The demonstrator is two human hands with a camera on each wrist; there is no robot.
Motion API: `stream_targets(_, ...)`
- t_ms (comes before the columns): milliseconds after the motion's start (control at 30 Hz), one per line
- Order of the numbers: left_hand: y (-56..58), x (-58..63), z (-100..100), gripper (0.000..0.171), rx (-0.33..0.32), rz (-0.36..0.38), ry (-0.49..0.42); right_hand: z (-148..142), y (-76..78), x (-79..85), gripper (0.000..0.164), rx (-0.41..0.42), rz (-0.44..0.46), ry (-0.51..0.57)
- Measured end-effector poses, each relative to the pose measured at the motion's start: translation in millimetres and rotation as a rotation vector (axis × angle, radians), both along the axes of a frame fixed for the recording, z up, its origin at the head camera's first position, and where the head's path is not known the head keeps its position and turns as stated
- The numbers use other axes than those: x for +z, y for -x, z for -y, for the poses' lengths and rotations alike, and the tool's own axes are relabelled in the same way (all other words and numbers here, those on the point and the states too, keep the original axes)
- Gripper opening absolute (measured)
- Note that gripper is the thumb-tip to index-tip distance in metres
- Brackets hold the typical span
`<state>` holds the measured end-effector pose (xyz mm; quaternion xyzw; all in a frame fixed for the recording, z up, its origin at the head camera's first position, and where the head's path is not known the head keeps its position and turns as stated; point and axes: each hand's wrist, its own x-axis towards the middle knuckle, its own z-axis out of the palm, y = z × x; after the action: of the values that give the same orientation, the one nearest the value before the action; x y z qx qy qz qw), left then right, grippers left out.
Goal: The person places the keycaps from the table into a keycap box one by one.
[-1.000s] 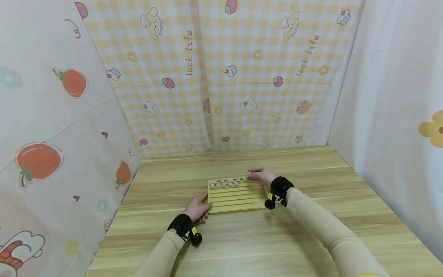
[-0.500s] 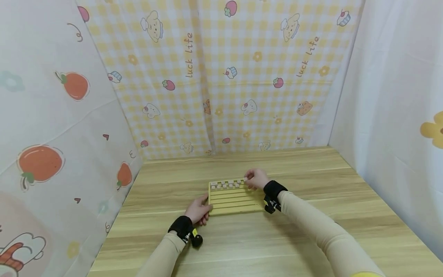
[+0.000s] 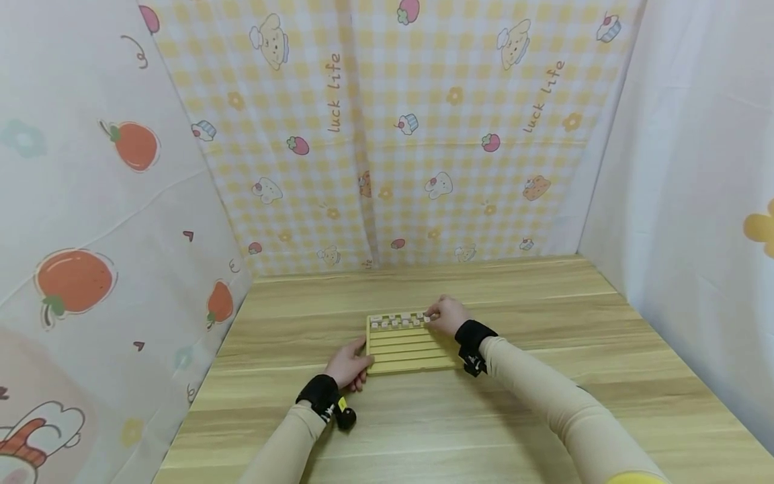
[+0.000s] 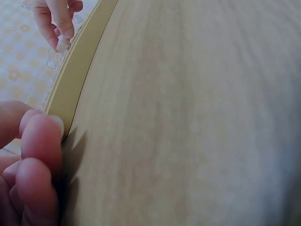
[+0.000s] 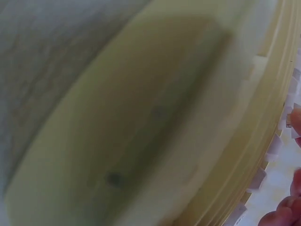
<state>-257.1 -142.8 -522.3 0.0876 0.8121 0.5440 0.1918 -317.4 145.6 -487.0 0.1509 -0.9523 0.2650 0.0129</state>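
A shallow yellow tray [image 3: 411,363] with parallel grooves lies on the table. Two rows of small white keycap-like tiles [image 3: 396,323] fill part of its far grooves, some showing dark marks. My left hand [image 3: 349,364] grips the tray's near left corner, thumb on the rim; its curled fingers [image 4: 41,141] show at the tray's side in the left wrist view. At the right end of the second row, my right hand [image 3: 449,316] pinches a small pale tile [image 4: 63,44] between thumb and fingertips. Only part of that hand [image 5: 284,212] shows in the right wrist view.
The wood-grain table [image 3: 387,430] extends on all sides of the tray. Behind it hangs a yellow checked curtain [image 3: 417,168], with pale cloth walls at left and right. Each wrist wears a black strap [image 3: 317,395] with a small camera.
My right hand has come down and slightly left from the tray's far right area, bringing a tile to the end of the second row. The left hand keeps its hold on the tray.
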Motion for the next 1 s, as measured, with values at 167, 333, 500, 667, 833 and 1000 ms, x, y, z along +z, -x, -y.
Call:
stream_targets(167, 0.8, 3.8, -0.8, 0.07, 0.006, 0.007, 0.002, 0.8, -2.7, 2.8, 0.019, 0.013, -0.005, -0.031)
stream_targets(333, 0.7, 7.1, -0.9, 0.069, 0.011, 0.003, 0.006, 1.0, -1.2, -0.5, 0.016, 0.019, -0.052, -0.042)
stream_targets(500, -0.3, 7.4, -1.2, 0.069, 0.016, 0.004, 0.009, 1.2, -0.6, -2.8, 0.015, 0.02, -0.048, -0.043)
stream_targets(667, -2.1, 6.1, -1.4, 0.069, 0.021, 0.015, 0.013, 1.1, -2.3, -2.3, 0.01, 0.035, -0.046, 0.004)
stream_targets(833, -2.1, 6.2, -2.5, 0.069, 0.024, 0.025, 0.013, 1.2, -3.2, -3.3, 0.007, 0.042, -0.086, -0.013)
stream_targets(1000, -1.6, 5.7, -2.6, 0.069, 0.021, 0.024, 0.009, 4.6, -0.7, -4.6, 0.016, -0.004, -0.035, -0.051)
